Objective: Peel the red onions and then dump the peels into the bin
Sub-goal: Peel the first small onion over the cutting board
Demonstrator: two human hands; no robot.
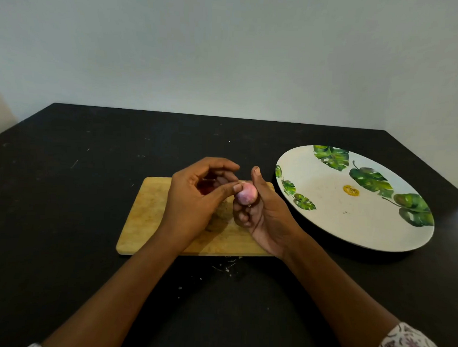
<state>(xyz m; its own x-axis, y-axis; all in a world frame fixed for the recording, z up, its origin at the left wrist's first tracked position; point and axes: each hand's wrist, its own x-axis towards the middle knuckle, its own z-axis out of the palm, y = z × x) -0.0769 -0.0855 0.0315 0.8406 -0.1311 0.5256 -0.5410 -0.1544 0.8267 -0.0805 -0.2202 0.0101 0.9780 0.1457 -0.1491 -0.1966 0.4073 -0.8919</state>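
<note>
Above the cutting board: red onion mid-peel.
Clamped in right hand, touching thumb of left hand alongside; left grasp unclear.

Our single wide-angle head camera looked forward and down, close over the left hand and right hand at the dark surface, toward the wall.
</note>
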